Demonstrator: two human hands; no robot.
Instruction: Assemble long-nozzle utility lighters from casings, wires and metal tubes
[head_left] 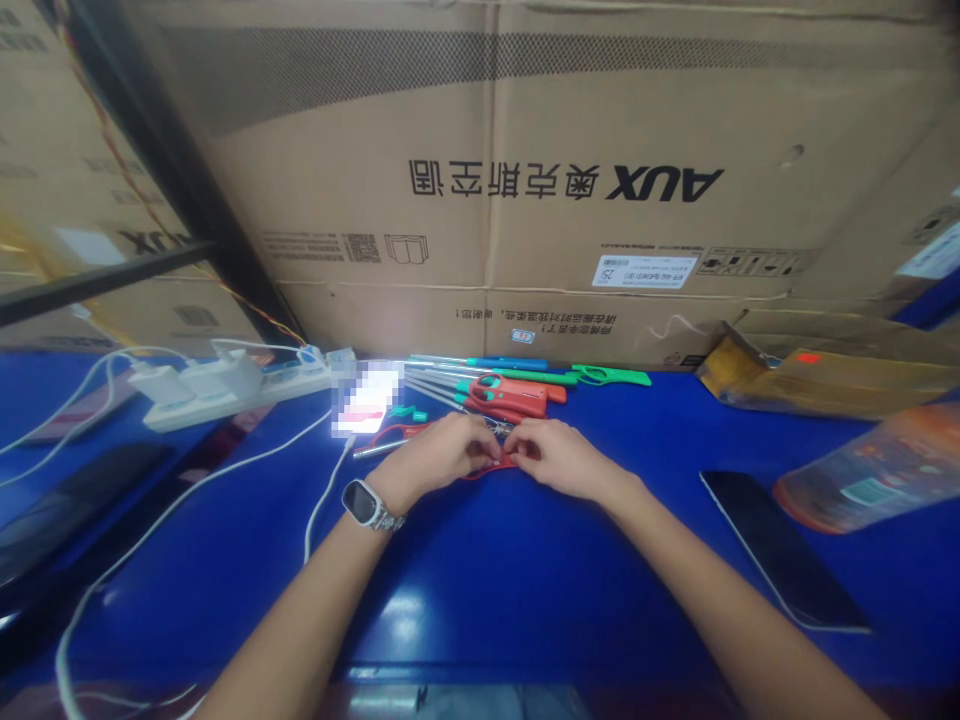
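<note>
Forearms (697,580) angle in from the bottom edge, and at frame centre it's close work: left hand (446,450) and right hand (562,458), both pinched narrow on a red piece (506,463), mostly hidden; just above lies an orange lighter (517,398), a glowing screen (369,400) to its left.

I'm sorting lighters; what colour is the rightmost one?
The rightmost lighter is green, in the head view.

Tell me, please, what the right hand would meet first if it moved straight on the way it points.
Probably the left hand, close opposite the right hand, though depth is unclear.
</note>
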